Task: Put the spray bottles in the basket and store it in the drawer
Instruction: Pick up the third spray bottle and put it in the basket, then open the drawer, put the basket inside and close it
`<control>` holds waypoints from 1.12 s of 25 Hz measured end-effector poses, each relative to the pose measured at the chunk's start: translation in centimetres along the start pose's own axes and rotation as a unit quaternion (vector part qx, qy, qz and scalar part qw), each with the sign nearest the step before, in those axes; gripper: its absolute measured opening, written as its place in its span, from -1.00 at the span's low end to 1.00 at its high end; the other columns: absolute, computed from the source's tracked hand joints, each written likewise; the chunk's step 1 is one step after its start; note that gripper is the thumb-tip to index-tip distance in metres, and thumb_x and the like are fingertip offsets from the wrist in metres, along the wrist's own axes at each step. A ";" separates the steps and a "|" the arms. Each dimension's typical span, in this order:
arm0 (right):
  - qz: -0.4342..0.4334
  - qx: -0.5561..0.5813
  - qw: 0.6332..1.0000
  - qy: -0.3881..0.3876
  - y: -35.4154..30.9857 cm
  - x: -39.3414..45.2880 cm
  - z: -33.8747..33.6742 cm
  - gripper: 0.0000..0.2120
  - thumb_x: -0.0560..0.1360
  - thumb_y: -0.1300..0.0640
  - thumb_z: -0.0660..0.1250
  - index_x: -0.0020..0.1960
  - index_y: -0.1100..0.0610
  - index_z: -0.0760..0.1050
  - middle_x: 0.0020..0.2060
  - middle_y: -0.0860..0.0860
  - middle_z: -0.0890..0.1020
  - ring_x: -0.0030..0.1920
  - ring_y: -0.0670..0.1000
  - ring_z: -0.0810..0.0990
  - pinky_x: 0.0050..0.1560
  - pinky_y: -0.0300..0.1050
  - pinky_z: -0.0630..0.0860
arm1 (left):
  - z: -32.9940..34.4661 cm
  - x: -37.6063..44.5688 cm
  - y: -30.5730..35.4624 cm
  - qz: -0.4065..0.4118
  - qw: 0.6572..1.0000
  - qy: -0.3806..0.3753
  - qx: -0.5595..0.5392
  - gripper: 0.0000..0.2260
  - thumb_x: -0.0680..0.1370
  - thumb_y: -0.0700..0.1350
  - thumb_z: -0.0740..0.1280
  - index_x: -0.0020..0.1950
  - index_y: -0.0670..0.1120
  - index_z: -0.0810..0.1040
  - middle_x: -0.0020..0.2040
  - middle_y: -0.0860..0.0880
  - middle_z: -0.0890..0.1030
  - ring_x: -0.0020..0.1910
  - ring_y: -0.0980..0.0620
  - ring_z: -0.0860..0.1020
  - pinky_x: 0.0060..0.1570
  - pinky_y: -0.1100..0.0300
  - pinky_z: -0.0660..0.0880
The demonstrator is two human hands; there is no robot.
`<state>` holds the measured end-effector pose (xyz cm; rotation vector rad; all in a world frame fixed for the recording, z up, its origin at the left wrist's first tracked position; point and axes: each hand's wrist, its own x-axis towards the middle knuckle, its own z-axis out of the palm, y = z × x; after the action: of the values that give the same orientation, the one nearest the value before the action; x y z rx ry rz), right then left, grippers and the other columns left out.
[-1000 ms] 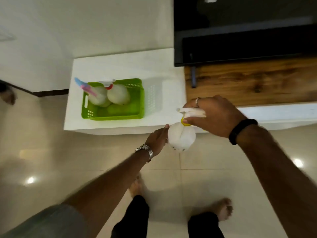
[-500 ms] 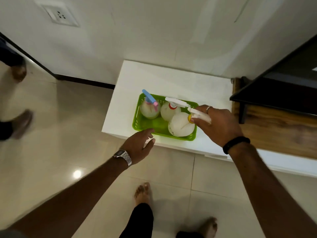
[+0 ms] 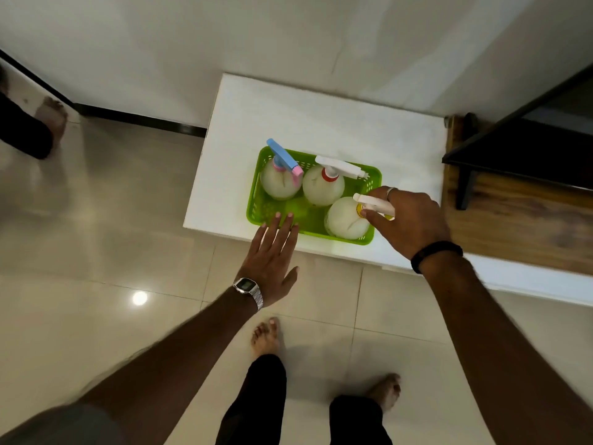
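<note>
A green plastic basket point(image 3: 253, 207) sits on a white cabinet top point(image 3: 321, 120). Inside stand three round white spray bottles: one with a blue and pink head point(image 3: 279, 181) at the far left, one with a red collar point(image 3: 322, 187) in the middle, and one with a yellow collar point(image 3: 345, 218) at the near right. My right hand point(image 3: 407, 220) grips the white trigger head of the yellow-collar bottle. My left hand point(image 3: 272, 255) is flat with fingers spread, its fingertips at the basket's near left rim.
A wooden shelf point(image 3: 513, 232) with a black TV stand point(image 3: 513, 139) lies to the right. Another person's foot point(image 3: 51, 117) is at the far left. My bare feet point(image 3: 266, 335) stand on glossy floor tiles. No drawer is visible.
My right hand carried the yellow-collar bottle from in front of the cabinet into the basket's near right corner. My left hand let go of the bottle and reached to the basket's near rim.
</note>
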<state>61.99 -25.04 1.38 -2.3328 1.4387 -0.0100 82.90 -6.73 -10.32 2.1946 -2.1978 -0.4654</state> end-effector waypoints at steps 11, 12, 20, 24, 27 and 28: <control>0.054 0.017 0.992 0.113 -0.9 -2.4 3.0 -0.22 0.44 -0.30 0.43 0.53 0.02 0.31 0.42 0.06 0.49 0.46 0.12 0.40 0.43 0.23 0.33 | 0.9 -2.9 -4.0 -0.321 0.906 0.079 -0.264 -0.15 0.58 0.20 0.17 0.67 -0.20 -0.15 0.68 -0.20 -0.17 0.68 -0.17 -0.17 0.60 -0.06 -0.11; 0.072 0.036 0.987 0.136 -0.8 -3.1 3.4 -0.17 0.44 -0.32 0.41 0.56 0.03 0.25 0.48 0.08 0.42 0.50 0.12 0.35 0.47 0.22 0.29 | 1.2 -3.3 -5.4 -0.406 0.845 0.094 -0.336 -0.15 0.59 0.20 0.18 0.67 -0.19 -0.16 0.69 -0.18 -0.17 0.68 -0.16 -0.15 0.61 -0.06 -0.09; 0.161 0.102 0.963 0.193 0.2 -6.6 7.0 -0.09 0.40 -0.28 0.39 0.61 -0.10 0.07 0.55 -0.06 0.31 0.50 0.00 0.32 0.33 0.04 0.19 | 5.4 -0.8 -14.8 -0.493 0.667 0.156 -0.536 -0.60 0.68 0.00 0.22 0.51 -0.08 0.36 0.47 -0.06 0.48 0.42 -0.07 0.46 0.29 0.16 0.38; 0.198 0.138 0.948 0.208 -0.1 -7.1 7.4 -0.06 0.40 -0.24 0.42 0.63 -0.05 0.04 0.58 -0.06 0.25 0.53 0.02 0.27 0.36 0.04 0.16 | 6.8 -1.2 -15.2 -0.496 0.666 0.173 -0.529 -0.61 0.69 0.06 0.15 0.46 -0.07 0.41 0.39 -0.13 0.54 0.37 -0.13 0.49 0.20 0.20 0.34; 0.196 0.154 0.942 0.225 -0.2 -7.1 7.5 -0.07 0.42 -0.25 0.41 0.63 -0.08 0.02 0.59 -0.08 0.24 0.54 0.00 0.26 0.36 0.04 0.14 | 5.8 -2.3 -15.5 -0.493 0.704 0.120 -0.497 -0.61 0.65 0.07 0.18 0.44 -0.04 0.41 0.29 -0.08 0.56 0.35 -0.17 0.50 0.21 0.12 0.38; 0.215 0.171 0.933 0.231 -0.1 -7.4 7.9 -0.10 0.43 -0.27 0.39 0.62 -0.09 0.04 0.59 -0.08 0.24 0.55 0.00 0.25 0.38 0.06 0.14 | 5.5 -2.9 -15.2 -0.481 0.746 0.087 -0.451 -0.57 0.64 0.07 0.20 0.48 -0.05 0.36 0.35 -0.07 0.53 0.40 -0.19 0.47 0.29 0.04 0.41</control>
<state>60.30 -16.01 -4.40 -1.7605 1.9601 -0.6701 96.73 -2.46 -18.15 2.3067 -0.3152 -0.9693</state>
